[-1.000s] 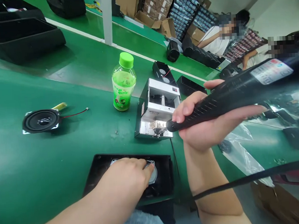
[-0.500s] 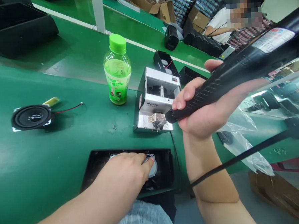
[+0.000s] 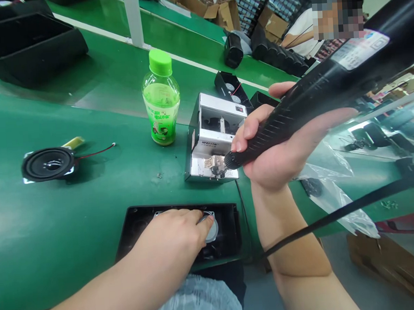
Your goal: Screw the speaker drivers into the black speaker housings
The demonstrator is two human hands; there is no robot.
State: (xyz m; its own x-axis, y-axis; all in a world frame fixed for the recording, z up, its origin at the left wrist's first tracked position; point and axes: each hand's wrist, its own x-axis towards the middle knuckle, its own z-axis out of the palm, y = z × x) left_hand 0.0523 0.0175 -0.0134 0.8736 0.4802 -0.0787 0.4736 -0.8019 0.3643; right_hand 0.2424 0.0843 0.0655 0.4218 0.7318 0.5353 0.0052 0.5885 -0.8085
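My right hand (image 3: 279,142) is wrapped around a black electric screwdriver (image 3: 294,102), its lower end at the front of a screw feeder (image 3: 211,136) marked WEIXIN. The bit's contact with the feeder's metal outlet is too small to make out. In front of me lies a black speaker housing (image 3: 228,237). Over it, my left hand (image 3: 178,230) curls its fingers onto a round speaker (image 3: 212,229) inside, covering much of it. Another speaker (image 3: 48,163), with a red wire, sits face up on the green bench at the left.
A green-capped bottle (image 3: 161,102) stands left of the feeder. Large black housings (image 3: 31,48) occupy the far left. A plastic bag (image 3: 341,199) hangs at the bench's right edge. A black cable (image 3: 335,217) crosses my right forearm. Another person (image 3: 301,34) is beyond the bench.
The screwdriver in my right hand has shifted slightly left and is closer to the feeder's outlet. My left hand has stayed on the speaker. The view has shifted a little.
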